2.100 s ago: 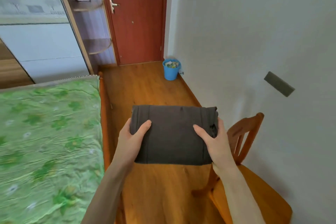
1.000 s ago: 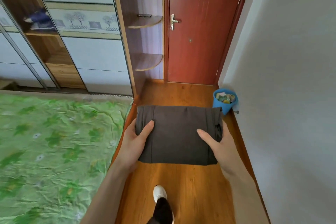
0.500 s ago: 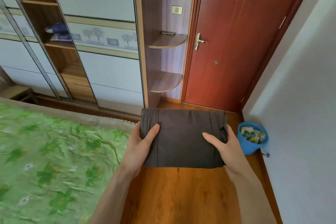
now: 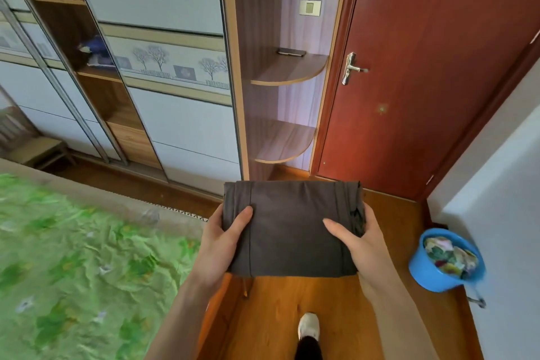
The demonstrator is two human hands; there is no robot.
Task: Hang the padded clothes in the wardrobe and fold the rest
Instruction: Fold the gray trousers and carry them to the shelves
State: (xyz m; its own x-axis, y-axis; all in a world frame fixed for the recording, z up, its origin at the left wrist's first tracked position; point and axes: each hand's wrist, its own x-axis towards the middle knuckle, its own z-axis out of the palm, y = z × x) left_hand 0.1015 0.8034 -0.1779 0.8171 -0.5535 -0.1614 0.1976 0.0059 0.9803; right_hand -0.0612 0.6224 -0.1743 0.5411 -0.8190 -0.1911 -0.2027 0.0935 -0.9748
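Note:
A dark grey folded garment [image 4: 292, 225] is carried flat in front of me, above the wooden floor. My left hand [image 4: 225, 245] grips its left edge, thumb on top. My right hand [image 4: 359, 245] grips its right edge, thumb lying across the top. The wardrobe [image 4: 163, 73] with pale sliding doors stands ahead to the left. One section [image 4: 96, 90] is open and shows wooden shelves with a blue item on one.
A bed with a green sheet [image 4: 73, 266] fills the lower left. Curved corner shelves [image 4: 286, 70] hold a phone, beside a red door [image 4: 423, 73]. A blue bucket [image 4: 444, 263] sits by the right wall. My shoe [image 4: 308, 327] is on the wooden floor.
I have turned left and walked forward from the chair side toward the wardrobe and door. Both hands keep the same hold on the folded garment. The bucket has shifted to my right.

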